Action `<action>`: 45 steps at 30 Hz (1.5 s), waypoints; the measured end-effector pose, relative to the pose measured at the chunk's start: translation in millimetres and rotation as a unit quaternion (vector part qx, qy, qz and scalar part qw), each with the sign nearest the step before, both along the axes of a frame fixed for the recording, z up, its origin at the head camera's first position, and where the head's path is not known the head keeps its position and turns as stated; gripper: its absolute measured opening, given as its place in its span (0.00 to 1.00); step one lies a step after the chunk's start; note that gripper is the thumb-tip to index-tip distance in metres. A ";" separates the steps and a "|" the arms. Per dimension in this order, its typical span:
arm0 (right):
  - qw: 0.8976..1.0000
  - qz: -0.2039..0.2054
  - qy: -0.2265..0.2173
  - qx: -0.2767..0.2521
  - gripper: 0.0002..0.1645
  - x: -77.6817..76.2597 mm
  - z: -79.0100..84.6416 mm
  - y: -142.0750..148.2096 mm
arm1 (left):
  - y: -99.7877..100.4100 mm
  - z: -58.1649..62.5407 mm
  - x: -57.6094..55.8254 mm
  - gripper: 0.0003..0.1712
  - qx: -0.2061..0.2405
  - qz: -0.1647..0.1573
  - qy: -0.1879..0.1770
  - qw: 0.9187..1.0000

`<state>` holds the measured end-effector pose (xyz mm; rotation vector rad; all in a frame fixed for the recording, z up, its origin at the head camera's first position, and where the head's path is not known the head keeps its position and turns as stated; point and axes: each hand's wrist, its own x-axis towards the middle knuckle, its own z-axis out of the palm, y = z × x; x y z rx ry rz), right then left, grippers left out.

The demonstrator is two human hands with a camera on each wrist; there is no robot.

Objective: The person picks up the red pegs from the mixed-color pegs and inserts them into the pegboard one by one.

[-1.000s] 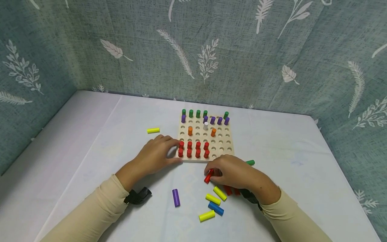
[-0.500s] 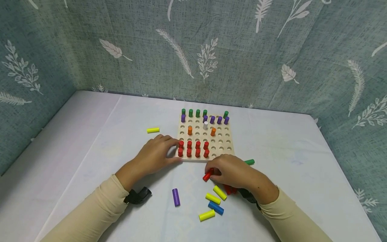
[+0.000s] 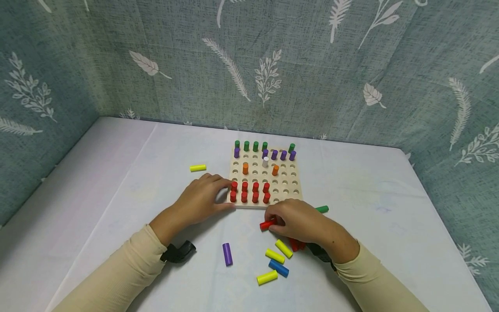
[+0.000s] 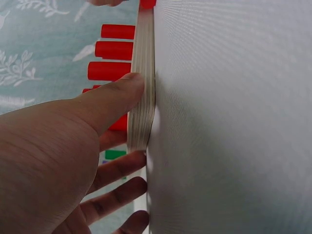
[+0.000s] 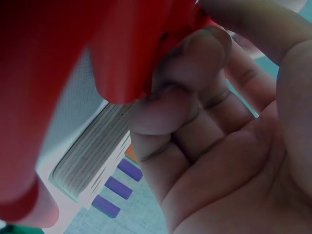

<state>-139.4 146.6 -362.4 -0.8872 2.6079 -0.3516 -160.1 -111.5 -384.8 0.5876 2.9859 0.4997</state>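
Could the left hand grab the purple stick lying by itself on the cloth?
Probably yes: only bare cloth shows between the left hand and the purple stick. It's touching the board, so it would likely leave that first.

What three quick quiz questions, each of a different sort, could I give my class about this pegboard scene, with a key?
1. Multiple choice: what colour is the peg that the right hand is pinching?
a) yellow
b) red
c) blue

2. True or false: the thumb of the left hand rests against the edge of the pegboard.

3. Count: in the head view, how many standing red pegs can be seen in the pegboard?

Key:
1. b, red.
2. True; the left wrist view shows the thumb on the edge.
3. Eight, in two rows of four.
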 end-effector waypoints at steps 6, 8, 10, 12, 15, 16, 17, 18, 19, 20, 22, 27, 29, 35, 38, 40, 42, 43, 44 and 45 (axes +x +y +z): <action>1.000 -0.008 0.024 -0.011 0.12 0.9 2.5 1.5 | 0.2 0.4 -0.4 0.37 0.002 0.002 -0.006 1.000; 0.999 -0.008 0.033 -0.015 0.12 1.4 3.2 2.2 | -0.1 0.5 -0.6 0.37 0.004 0.002 -0.005 1.000; 0.999 -0.008 0.042 -0.019 0.13 1.5 3.7 3.0 | -0.4 0.4 -0.8 0.37 0.006 0.002 -0.006 1.000; 0.998 -0.008 0.052 -0.022 0.13 1.4 4.4 3.8 | -0.8 0.6 -0.9 0.37 0.006 0.001 -0.005 1.000; 0.998 -0.008 0.060 -0.033 0.14 0.8 5.5 4.6 | -1.1 0.7 -0.8 0.37 0.005 0.001 -0.007 1.000; 0.997 -0.009 0.062 -0.038 0.14 0.6 6.1 4.7 | -1.3 0.8 -0.7 0.37 0.006 0.001 -0.008 1.000; 0.997 -0.012 0.064 -0.042 0.14 0.4 6.5 4.8 | -1.6 0.8 -0.8 0.37 0.006 0.001 -0.007 1.000; 0.997 -0.014 0.065 -0.047 0.14 0.2 7.2 4.8 | -1.8 0.7 -0.8 0.37 0.006 0.000 -0.006 1.000; 0.996 -0.016 0.066 -0.051 0.14 -0.1 7.7 4.9 | -2.0 0.6 -0.8 0.37 0.007 0.000 -0.005 1.000; 0.996 -0.019 0.066 -0.055 0.14 -0.4 8.1 4.9 | -2.3 0.5 -0.9 0.37 0.008 -0.001 -0.004 1.000; 0.996 -0.022 0.070 -0.059 0.13 -0.9 9.0 5.1 | -2.8 0.4 -1.1 0.37 0.010 -0.003 -0.001 1.000; 0.994 -0.022 0.085 -0.059 0.13 -2.2 9.8 6.2 | -3.4 -0.2 -0.9 0.37 0.013 -0.004 0.004 1.000; 0.994 -0.021 0.090 -0.058 0.13 -2.6 9.6 6.9 | -3.3 -0.4 -0.8 0.36 0.013 -0.004 0.005 1.000; 0.993 -0.018 0.097 -0.061 0.12 -4.0 8.2 9.3 | -2.8 -1.2 -1.3 0.36 0.013 -0.005 0.006 1.000; 0.993 -0.020 0.095 -0.068 0.12 -4.3 7.7 10.5 | -2.3 -1.7 -1.5 0.36 0.012 -0.006 0.003 1.000; 0.993 -0.021 0.092 -0.073 0.12 -4.5 7.5 11.2 | -2.2 -2.0 -1.6 0.37 0.012 -0.006 0.002 1.000; 0.993 -0.023 0.089 -0.078 0.11 -4.8 7.6 12.0 | -2.0 -2.1 -1.4 0.37 0.011 -0.007 0.002 1.000; 0.993 -0.023 0.087 -0.081 0.11 -5.1 7.6 12.3 | -2.0 -2.1 -1.4 0.37 0.012 -0.007 0.003 1.000; 0.993 -0.024 0.085 -0.083 0.11 -5.4 7.8 12.7 | -2.0 -2.2 -1.3 0.37 0.012 -0.007 0.005 1.000; 0.993 -0.025 0.083 -0.086 0.11 -6.0 7.9 13.0 | -2.1 -2.1 -1.2 0.36 0.013 -0.007 0.006 1.000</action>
